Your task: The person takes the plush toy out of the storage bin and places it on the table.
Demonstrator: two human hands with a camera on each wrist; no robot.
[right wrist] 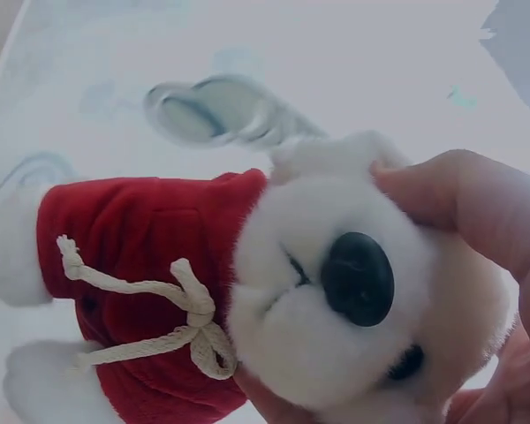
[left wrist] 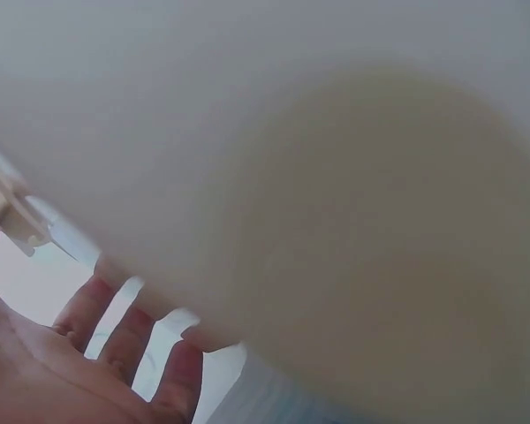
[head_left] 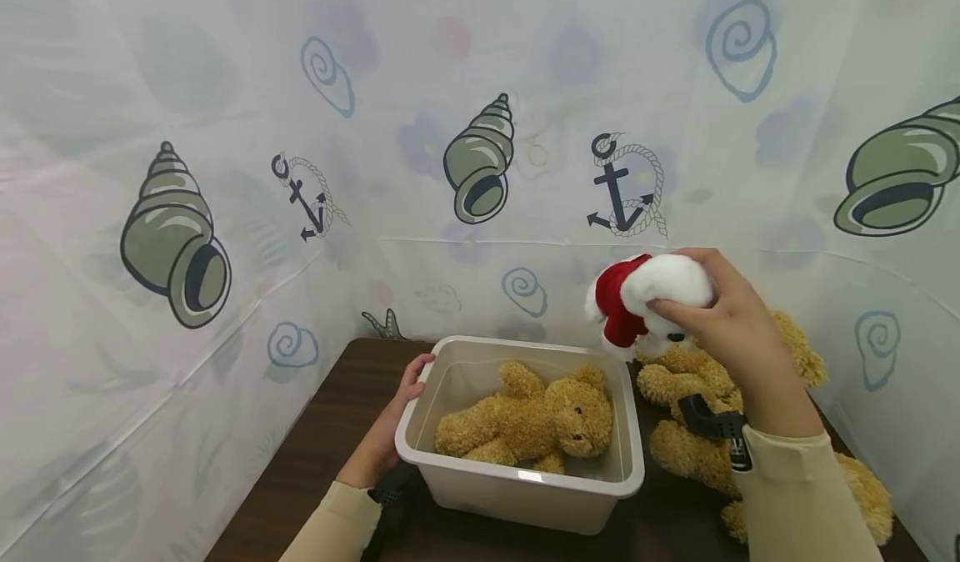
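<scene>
White bear held above bin's right rim
Right hand (head_left: 731, 316) pinches white bear (head_left: 648, 299); left hand (head_left: 390, 433), fingers spread, steadies bin (head_left: 525, 487) on worktop (head_left: 337, 412)

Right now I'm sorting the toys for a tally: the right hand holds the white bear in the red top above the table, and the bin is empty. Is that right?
Not quite: the bin is not empty. The head view shows a tan teddy bear lying inside it. The rest stands: the right hand holds the white bear in the red top above the table.
</scene>
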